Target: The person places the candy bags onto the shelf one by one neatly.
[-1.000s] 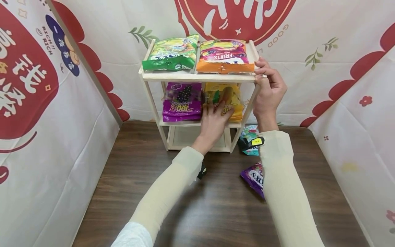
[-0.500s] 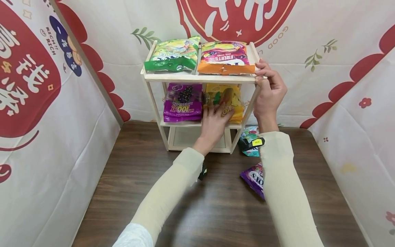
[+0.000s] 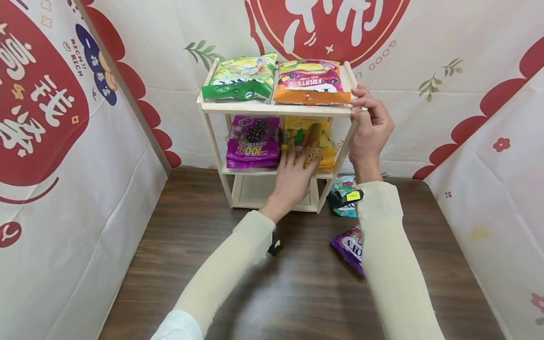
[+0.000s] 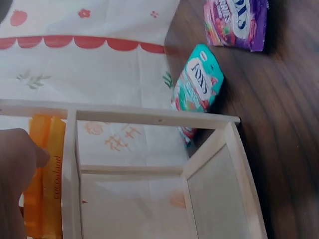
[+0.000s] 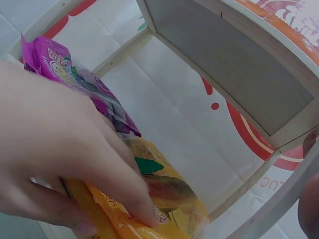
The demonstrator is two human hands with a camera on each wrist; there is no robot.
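My left hand [image 3: 293, 179] lies with its fingers extended over the front of a yellow mango candy bag [image 3: 312, 134] on the middle shelf. Seen from the right wrist, its thumb sits low by the bag's front edge. With curled fingers my right hand [image 3: 371, 132] grips the top right corner of a small wooden shelf rack [image 3: 276, 108]. Left of the yellow bag lies a purple grape candy bag [image 3: 253, 141]. The top shelf bears a green candy bag [image 3: 240, 78] and an orange-edged fruit candy bag [image 3: 312, 82], the latter close to my right fingers.
On the wooden table [image 3: 191, 264], a teal Fox's bag [image 4: 198, 79] lies beside the rack's right foot. A purple Fox's bag [image 3: 349, 248] lies nearer, partly behind my right sleeve. Printed cloth walls [image 3: 170, 113] stand behind and on both sides.
My left hand has drawn back a little, its fingertips now lower on the yellow bag. The right hand keeps its grip on the rack's corner. The head view has shifted slightly.
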